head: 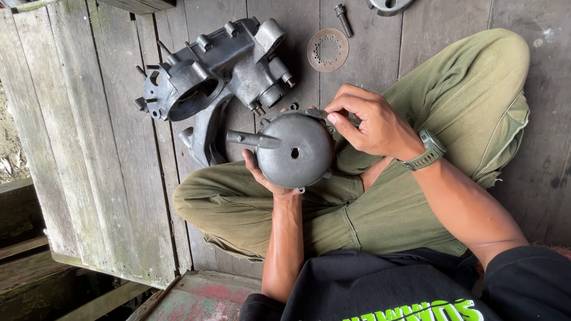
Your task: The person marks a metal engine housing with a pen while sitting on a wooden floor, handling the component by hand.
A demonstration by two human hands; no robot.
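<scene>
While the left hand [262, 172] cups the round grey engine cover [294, 151] at frame centre, spout pointing frame-left, the right hand [369, 122] is nearer its upper-right rim, fingers [336, 113] pinched together on a small metal piece [315, 112] there.

Bare plank floor [77, 148] open at left, past engine casing [214, 77]. Casing crowds boards just beyond domed metal cover [294, 151]. Perforated disc [328, 50] and bolt [343, 19] lie above cover. Crossed legs [357, 208] block passage below and right.
</scene>
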